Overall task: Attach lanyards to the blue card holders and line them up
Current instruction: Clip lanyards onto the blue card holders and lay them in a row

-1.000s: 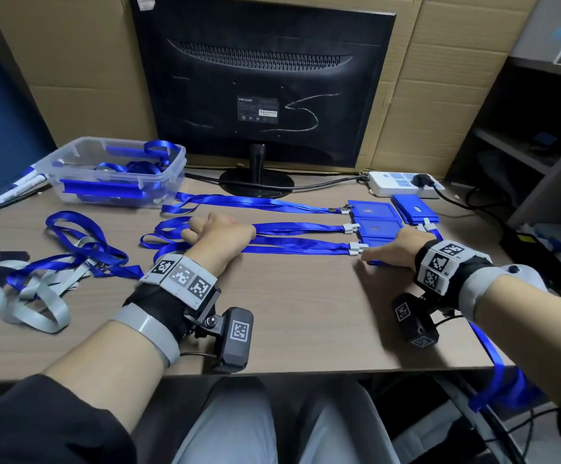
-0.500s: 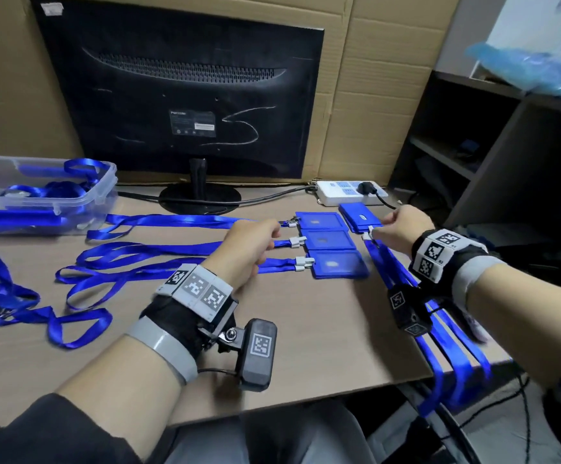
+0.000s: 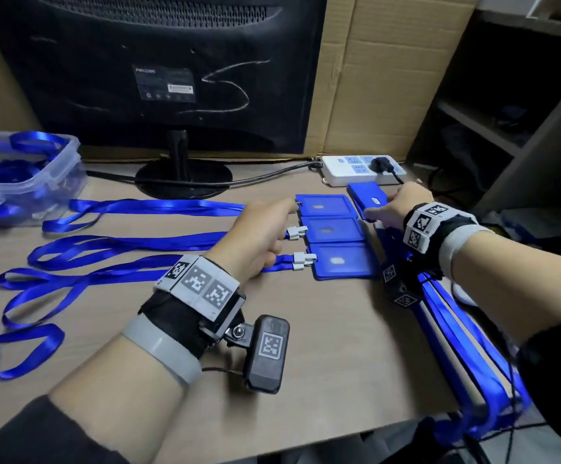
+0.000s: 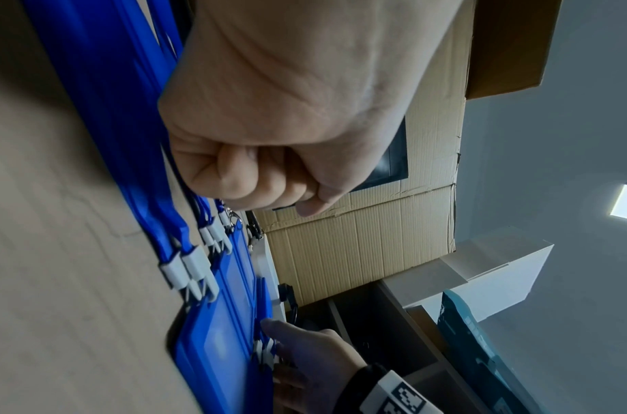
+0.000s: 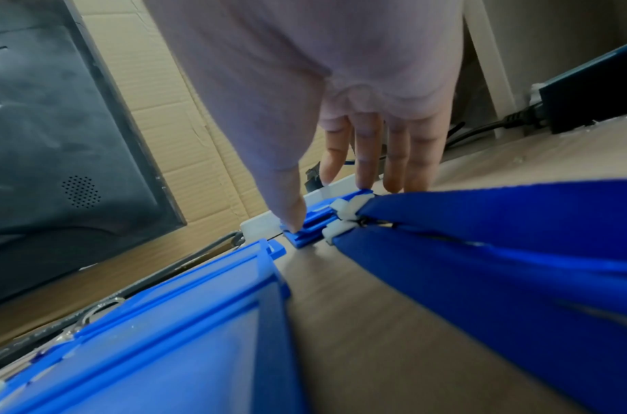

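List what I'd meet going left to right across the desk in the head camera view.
Clear plastic box → left hand → three lined-up card holders → right hand, pinching a stack of card holders.

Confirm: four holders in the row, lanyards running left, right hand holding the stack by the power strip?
Wrong count: the head view shows three holders in the row, not four. The rest holds: lanyards run left, right hand holds the stack by the power strip.
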Action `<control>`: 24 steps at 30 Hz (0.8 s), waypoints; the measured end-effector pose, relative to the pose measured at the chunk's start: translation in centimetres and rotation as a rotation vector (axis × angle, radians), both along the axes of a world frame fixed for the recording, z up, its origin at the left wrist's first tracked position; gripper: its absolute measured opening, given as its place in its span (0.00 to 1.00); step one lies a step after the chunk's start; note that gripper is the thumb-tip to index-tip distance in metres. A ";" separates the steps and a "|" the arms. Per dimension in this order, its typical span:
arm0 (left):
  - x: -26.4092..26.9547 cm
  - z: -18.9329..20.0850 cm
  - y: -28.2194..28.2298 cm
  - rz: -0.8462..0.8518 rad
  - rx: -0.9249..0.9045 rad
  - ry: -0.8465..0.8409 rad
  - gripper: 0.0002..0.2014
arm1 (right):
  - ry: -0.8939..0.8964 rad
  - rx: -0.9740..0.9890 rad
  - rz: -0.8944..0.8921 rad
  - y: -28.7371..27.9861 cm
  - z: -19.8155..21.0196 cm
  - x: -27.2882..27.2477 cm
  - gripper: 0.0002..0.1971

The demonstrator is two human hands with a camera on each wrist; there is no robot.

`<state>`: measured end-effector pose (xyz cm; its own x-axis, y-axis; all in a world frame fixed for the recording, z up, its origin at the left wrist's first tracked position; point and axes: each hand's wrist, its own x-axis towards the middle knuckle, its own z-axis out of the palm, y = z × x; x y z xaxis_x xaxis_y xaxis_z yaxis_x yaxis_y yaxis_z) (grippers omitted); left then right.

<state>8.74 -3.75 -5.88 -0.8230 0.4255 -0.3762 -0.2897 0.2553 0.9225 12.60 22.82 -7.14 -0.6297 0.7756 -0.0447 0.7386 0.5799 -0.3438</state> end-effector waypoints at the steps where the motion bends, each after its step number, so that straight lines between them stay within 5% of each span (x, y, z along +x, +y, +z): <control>1: -0.1 -0.1 0.1 -0.005 -0.004 0.001 0.17 | -0.003 0.000 -0.002 0.0 0.0 -0.1 0.23; 10: 0.0 -0.4 0.2 -0.033 0.002 -0.016 0.18 | 0.027 -0.037 -0.061 -0.3 -0.4 0.0 0.27; 16: 1.1 1.3 0.1 -0.024 0.040 -0.001 0.18 | 0.223 -0.037 -0.078 -1.7 2.3 2.9 0.21; 24: 5.8 5.4 -0.2 -0.081 0.088 0.238 0.12 | 0.419 -0.200 -0.005 -5.6 7.8 9.1 0.20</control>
<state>14.50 -3.92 -0.51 -0.8460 0.5159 -0.1344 -0.0438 0.1841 0.9819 21.75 17.22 0.65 -0.6216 0.7807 0.0634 0.5150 0.4683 -0.7179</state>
